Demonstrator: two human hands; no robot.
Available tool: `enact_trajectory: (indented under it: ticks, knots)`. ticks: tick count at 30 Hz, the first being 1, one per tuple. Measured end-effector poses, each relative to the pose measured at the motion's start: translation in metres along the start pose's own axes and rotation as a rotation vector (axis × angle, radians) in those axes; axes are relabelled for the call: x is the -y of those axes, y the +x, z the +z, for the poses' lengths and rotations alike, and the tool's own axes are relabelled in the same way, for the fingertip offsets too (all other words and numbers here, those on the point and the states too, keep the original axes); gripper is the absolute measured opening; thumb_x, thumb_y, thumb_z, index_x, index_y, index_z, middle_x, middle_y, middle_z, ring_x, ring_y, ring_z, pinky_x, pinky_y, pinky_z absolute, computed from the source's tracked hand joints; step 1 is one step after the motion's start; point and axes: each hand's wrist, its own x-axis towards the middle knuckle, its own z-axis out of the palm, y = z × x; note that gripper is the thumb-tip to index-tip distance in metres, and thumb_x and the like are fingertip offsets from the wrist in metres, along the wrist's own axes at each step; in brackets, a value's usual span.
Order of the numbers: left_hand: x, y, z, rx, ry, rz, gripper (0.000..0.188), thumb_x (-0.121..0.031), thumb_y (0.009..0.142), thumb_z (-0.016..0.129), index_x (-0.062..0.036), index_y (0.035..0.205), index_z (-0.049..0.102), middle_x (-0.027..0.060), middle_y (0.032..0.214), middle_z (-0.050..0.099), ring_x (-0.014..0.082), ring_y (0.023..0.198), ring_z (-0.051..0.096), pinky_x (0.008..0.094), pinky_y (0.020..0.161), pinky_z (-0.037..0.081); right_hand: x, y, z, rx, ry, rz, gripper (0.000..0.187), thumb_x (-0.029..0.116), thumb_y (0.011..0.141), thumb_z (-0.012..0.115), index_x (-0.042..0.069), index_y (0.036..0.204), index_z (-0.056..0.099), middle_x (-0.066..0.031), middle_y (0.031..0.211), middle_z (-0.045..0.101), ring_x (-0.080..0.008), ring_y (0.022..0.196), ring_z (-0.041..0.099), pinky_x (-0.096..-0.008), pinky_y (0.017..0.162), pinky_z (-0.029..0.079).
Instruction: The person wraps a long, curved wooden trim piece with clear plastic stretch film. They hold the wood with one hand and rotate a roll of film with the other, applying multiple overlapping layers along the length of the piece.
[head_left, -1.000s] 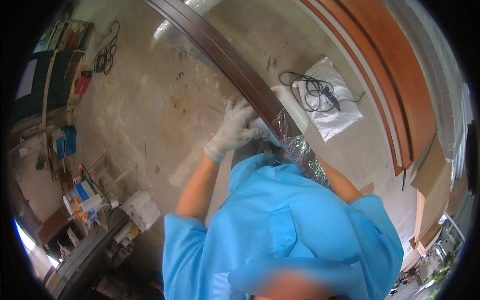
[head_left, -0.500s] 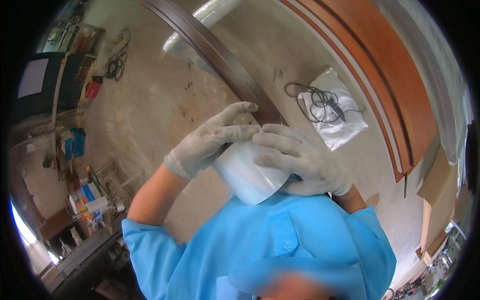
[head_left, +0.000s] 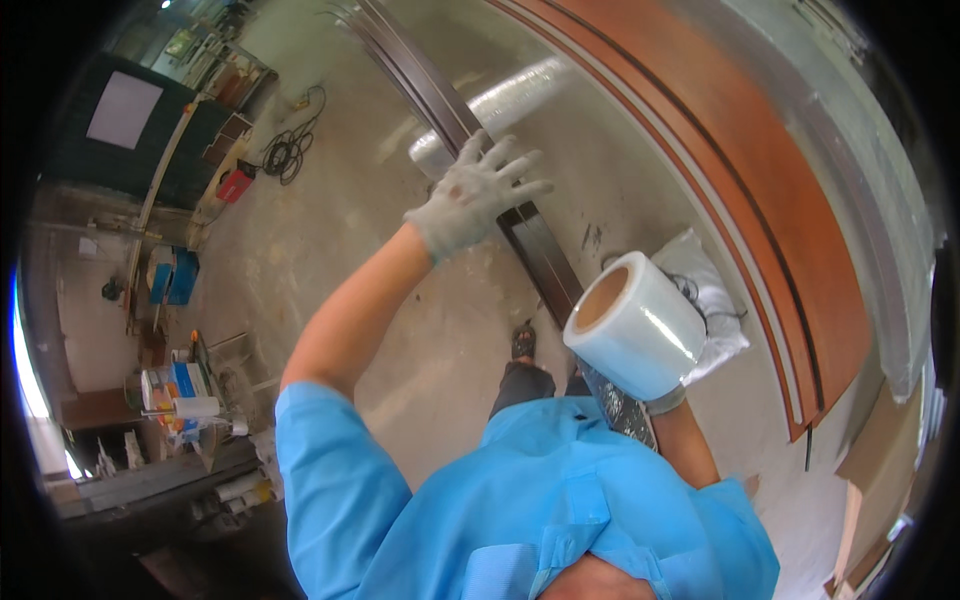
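Note:
My left hand [head_left: 475, 200], in a pale work glove, reaches forward with its fingers spread. It is over a bundle of long dark brown strips [head_left: 540, 250]; whether it touches them I cannot tell. A roll of clear stretch film [head_left: 650, 335] with a brown cardboard core is held up on my right side. Of my right hand [head_left: 667, 400], only a bit of glove shows below the roll; its fingers are hidden behind the film. The strips run from the far left toward my body, and a dark, speckled surface [head_left: 620, 405] lies under their near end.
A second, long film-like roll [head_left: 520, 95] lies across the floor beyond the strips. Reddish-brown panels [head_left: 740, 170] stretch along the right. A white bag [head_left: 715, 300] with a black cable lies beside them. At the left are a coiled cable [head_left: 287, 155] and a cluttered bench [head_left: 185, 400].
My hands were together at the film in front of my chest. Now they are apart: the left has gone forward and opened, while the roll is at the right. The view has shifted too.

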Motion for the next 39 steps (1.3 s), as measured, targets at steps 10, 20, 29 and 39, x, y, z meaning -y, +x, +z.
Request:
enact_trajectory:
  ticks: [10, 20, 29, 39]
  knots:
    - [0.140, 0.046, 0.076, -0.311, -0.689, -1.216, 0.072, -0.036, 0.093, 0.075, -0.0144, 0.155, 0.044, 0.0148, 0.141, 0.063, 0.0357, 0.134, 0.057, 0.0402, 0.112, 0.046, -0.027, 0.023, -0.013, -0.030, -0.053, 0.139, 0.042, 0.017, 0.097, 0.066, 0.003, 0.136, 0.065, -0.0158, 0.139, 0.064, -0.0266, 0.118, 0.068, -0.0361, 0.093, 0.059]
    - [0.249, 0.069, 0.181, -0.949, -2.200, -1.115, 0.075, -0.047, 0.096, 0.072, 0.0002, 0.150, 0.048, 0.0198, 0.142, 0.061, 0.0366, 0.127, 0.061, 0.0440, 0.110, 0.050, -0.027, 0.051, -0.015, -0.203, -0.171, 0.212, 0.041, 0.018, 0.099, 0.065, 0.003, 0.136, 0.065, -0.0153, 0.139, 0.064, -0.0251, 0.117, 0.068, -0.0351, 0.093, 0.059]
    - [0.385, 0.098, 0.231, -1.143, -2.529, -0.483, 0.083, -0.073, 0.099, 0.047, -0.0009, 0.139, 0.055, 0.0187, 0.119, 0.071, 0.0361, 0.103, 0.070, 0.0481, 0.090, 0.058, 0.002, 0.100, 0.033, -0.442, -0.213, 0.337, 0.040, 0.019, 0.100, 0.063, 0.002, 0.136, 0.065, -0.0148, 0.138, 0.065, -0.0238, 0.117, 0.068, -0.0343, 0.094, 0.058]
    - [0.381, 0.130, 0.222, -0.936, -2.678, -0.652, 0.055, -0.054, 0.097, 0.067, -0.0031, 0.119, 0.061, 0.0114, 0.095, 0.067, 0.0277, 0.085, 0.069, 0.0424, 0.075, 0.057, 0.028, 0.111, 0.043, -0.494, -0.228, 0.396, 0.039, 0.020, 0.102, 0.062, 0.002, 0.135, 0.065, -0.0143, 0.138, 0.065, -0.0223, 0.116, 0.068, -0.0333, 0.094, 0.058]
